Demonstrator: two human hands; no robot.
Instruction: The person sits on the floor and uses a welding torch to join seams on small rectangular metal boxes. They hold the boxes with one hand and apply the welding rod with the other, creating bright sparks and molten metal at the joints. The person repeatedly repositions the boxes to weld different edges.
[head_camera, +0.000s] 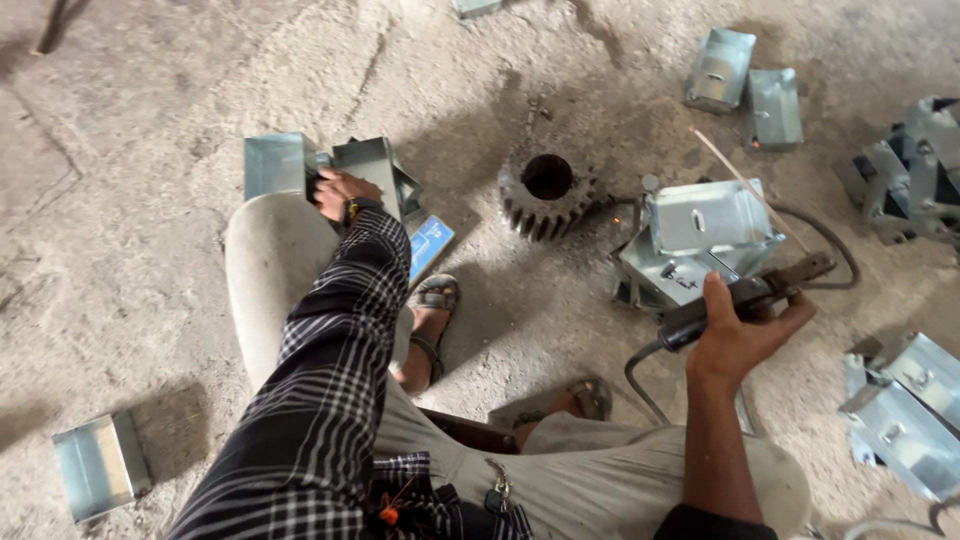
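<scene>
My right hand (738, 335) grips the dark handle of a welding electrode holder (760, 292) with a cable trailing off it. Its thin rod (735, 172) slants over a folded sheet-metal box (695, 232) lying on the floor just beyond the hand. A small orange spark glows left of that box. My left hand (338, 191), in a checked sleeve, reaches over my left knee and rests on another metal box (372, 168) among a small group at the upper left. Whether the fingers close on it is hard to see.
A large rusty gear wheel (548, 190) lies between the two groups. More metal boxes sit at the top right (742, 82), right edge (905, 410) and lower left (100, 462). A blue card (428, 243) lies by my sandalled foot. The floor is dusty concrete.
</scene>
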